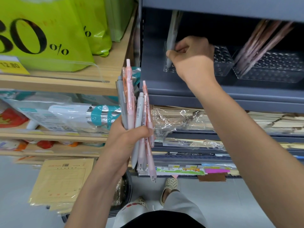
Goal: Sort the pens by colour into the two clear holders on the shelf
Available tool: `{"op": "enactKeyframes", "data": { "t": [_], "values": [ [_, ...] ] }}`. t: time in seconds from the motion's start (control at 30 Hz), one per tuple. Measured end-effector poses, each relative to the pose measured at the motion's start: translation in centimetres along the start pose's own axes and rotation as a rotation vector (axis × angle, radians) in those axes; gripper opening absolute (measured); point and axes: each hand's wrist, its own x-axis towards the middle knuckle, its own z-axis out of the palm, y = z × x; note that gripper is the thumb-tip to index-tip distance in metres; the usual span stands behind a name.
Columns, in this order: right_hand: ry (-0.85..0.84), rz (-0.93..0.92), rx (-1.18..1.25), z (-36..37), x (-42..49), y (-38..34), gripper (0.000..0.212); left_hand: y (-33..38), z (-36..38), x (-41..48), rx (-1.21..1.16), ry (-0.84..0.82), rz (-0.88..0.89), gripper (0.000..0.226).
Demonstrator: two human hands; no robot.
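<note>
My left hand (131, 137) grips a bundle of pink and grey pens (138, 116) upright in front of the shelving. My right hand (192, 58) reaches into the grey shelf and pinches a grey pen (171, 38), its tip down in the left clear holder (222, 63). My hand hides much of that holder. The right clear holder (271, 69) stands beside it and holds several pink pens (259, 45) that lean to the right.
The grey shelf (181, 92) has a low roof above the holders. Wrapped notebooks (181, 119) fill the shelves below. Left of it, a wooden shelf (65, 83) bears green bags. Brown envelopes (62, 183) hang lower left. My feet stand on the floor.
</note>
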Motion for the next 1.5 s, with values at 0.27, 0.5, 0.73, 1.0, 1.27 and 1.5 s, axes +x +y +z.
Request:
{"op": "enactKeyframes", "data": {
  "t": [0.27,0.5,0.73,1.0,1.27,1.5],
  "values": [
    [-0.058,-0.012,-0.096,-0.6,0.2,-0.6,0.026,0.1,0.2,0.2,0.022,-0.005,0.015,0.027],
    [0.026,-0.071,0.247,-2.0,-2.1,0.7,0.016,-0.2,0.1,0.6,-0.025,-0.032,-0.014,0.024],
    [-0.681,0.066,0.447,-3.8,-5.8,2.9,0.025,-0.1,1.5,1.2,-0.040,-0.098,-0.025,0.029],
    [-0.638,0.192,0.702,-5.4,-6.3,5.5,0.020,-0.6,4.1,2.3,-0.058,-0.134,-0.028,0.026],
    [-0.315,0.270,1.107,-8.3,-6.1,9.2,0.019,-0.7,7.3,3.0,-0.182,-0.117,-0.059,0.021],
    [-0.110,0.222,1.064,-12.1,-4.8,13.3,0.008,-0.7,11.7,3.3,-0.194,-0.086,-0.021,0.025]
  ]
}}
